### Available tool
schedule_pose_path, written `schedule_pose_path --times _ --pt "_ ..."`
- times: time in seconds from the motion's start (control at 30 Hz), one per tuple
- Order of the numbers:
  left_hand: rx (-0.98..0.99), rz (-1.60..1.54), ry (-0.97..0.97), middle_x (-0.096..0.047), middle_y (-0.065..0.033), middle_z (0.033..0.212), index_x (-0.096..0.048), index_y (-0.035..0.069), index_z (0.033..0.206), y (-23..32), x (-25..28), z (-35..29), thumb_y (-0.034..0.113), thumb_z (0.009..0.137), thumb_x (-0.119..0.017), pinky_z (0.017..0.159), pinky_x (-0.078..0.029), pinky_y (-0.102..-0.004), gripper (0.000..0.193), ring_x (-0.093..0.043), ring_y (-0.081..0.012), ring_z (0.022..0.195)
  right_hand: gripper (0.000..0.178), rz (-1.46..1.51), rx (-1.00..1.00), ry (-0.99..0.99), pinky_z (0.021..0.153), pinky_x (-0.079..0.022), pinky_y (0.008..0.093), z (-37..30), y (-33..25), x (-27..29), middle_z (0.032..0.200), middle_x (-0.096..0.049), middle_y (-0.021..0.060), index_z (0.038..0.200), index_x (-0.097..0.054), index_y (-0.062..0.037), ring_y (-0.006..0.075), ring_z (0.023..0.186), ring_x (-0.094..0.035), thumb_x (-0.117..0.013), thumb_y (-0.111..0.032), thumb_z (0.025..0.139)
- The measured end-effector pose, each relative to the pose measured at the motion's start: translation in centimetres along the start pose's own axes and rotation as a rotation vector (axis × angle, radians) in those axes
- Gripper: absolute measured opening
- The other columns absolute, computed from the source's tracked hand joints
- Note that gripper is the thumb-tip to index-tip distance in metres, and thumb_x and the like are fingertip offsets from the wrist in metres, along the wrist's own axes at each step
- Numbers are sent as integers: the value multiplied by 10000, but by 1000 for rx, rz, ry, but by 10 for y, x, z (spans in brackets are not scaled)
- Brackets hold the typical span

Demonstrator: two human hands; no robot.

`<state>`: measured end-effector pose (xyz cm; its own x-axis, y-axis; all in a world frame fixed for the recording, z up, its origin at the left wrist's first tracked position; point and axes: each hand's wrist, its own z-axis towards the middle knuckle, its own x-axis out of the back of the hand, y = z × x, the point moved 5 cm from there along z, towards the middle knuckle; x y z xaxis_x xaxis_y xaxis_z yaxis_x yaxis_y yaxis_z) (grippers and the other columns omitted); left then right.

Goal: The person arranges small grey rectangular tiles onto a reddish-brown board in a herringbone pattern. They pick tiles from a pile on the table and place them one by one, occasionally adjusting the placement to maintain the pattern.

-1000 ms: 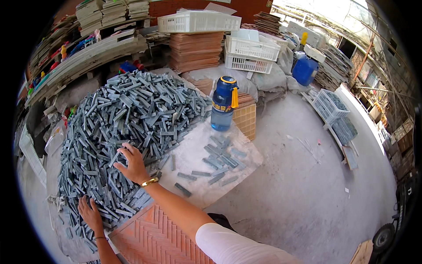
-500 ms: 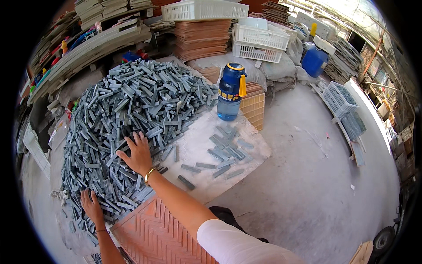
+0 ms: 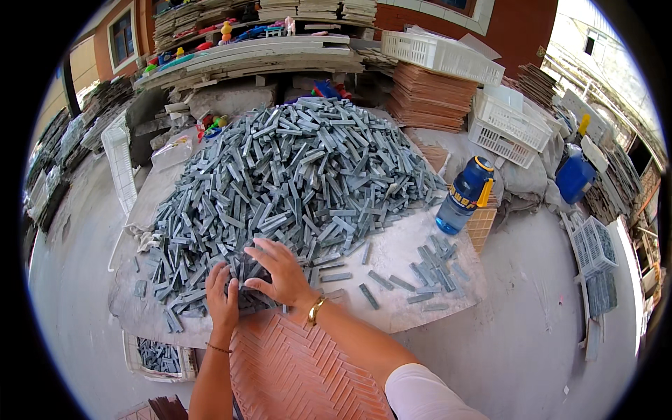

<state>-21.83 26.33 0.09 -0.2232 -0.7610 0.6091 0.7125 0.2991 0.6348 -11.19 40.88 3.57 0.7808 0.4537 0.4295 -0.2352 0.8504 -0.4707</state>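
Note:
A large heap of narrow grey stone strips point(image 3: 294, 168) covers much of a pale board point(image 3: 392, 315). At the heap's near edge are both of my hands, a short gap apart with strips between them. My left hand point(image 3: 222, 297) touches the strips with its fingers stretched upward. To its right, my right hand point(image 3: 281, 273) has its fingers spread and its thumb pointing toward the left hand. Neither hand has a strip clearly gripped. Below my hands lies an orange tray point(image 3: 301, 364) with a herringbone pattern of slots, partly covered by my right forearm.
Loose strips point(image 3: 430, 273) are scattered right of the heap, near a blue bottle point(image 3: 465, 196). A white crate point(image 3: 161, 357) with strips stands below the board at left. Stacked orange trays point(image 3: 430, 98) and white crates point(image 3: 511, 126) stand behind. Stone slabs are piled at far left.
The view has turned left, bringing the heap toward the middle. My right hand has come down the heap toward the tray, and my two hands are now closer together.

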Motion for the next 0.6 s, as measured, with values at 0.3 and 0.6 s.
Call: schedule_pose_path --times 0.3,0.6 --pt "216 431 199 -512 -255 1209 -606 -18 1086 -12 -26 38 462 844 -563 1016 -291 -476 540 -415 -405 1171 824 -283 -473 23 1071 -224 492 -1 117 0 1386 -336 279 1313 -411 32 430 1305 -279 -593 -582 793" --pt "265 125 105 -489 -228 1193 -623 81 1041 -4 -12 32 531 756 -635 995 -304 -477 534 -438 -387 1140 796 -308 -398 -289 1057 -268 454 16 85 -15 1390 -371 234 1368 -343 -3 391 1308 -315 -622 -497 810"
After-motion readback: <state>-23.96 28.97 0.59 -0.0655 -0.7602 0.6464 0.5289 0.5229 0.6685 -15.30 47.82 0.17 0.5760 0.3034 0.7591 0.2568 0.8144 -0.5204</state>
